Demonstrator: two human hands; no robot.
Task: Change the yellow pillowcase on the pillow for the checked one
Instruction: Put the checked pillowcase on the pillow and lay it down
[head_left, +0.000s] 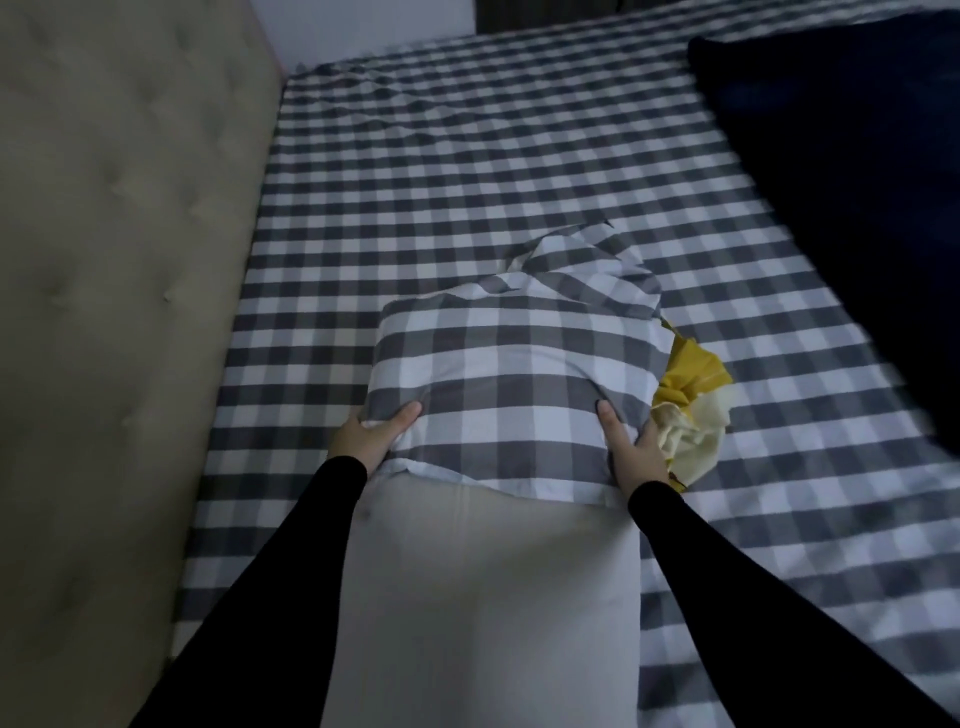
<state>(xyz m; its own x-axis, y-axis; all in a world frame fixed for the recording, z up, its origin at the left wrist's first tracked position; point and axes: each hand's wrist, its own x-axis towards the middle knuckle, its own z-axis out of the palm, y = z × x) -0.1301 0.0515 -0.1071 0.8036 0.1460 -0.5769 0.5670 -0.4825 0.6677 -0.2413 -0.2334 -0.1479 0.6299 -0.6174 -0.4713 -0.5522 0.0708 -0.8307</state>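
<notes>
On a bed (467, 156) spread with a checked sheet, a bare pillow (483, 597) lies lengthwise, its far half inside the checked pillowcase (509, 364). The discarded yellow pillowcase (685, 410) sits crumpled just beside it. The left hand (371, 434) and right hand (631, 447) each pinch the case's open hem, apparently to draw it down.

You see a grey-and-white checked pillowcase (511, 374) on a plain off-white pillow (483, 597), over a bed sheet (493, 156) in the same grey-and-white check. Just right of the pillow lies a crumpled pillowcase (691, 405) in mustard and pale yellow. Further right is a dark navy blanket (852, 182), left of the pillow a beige tufted headboard (119, 260), and your sleeves (280, 587) are black.
</notes>
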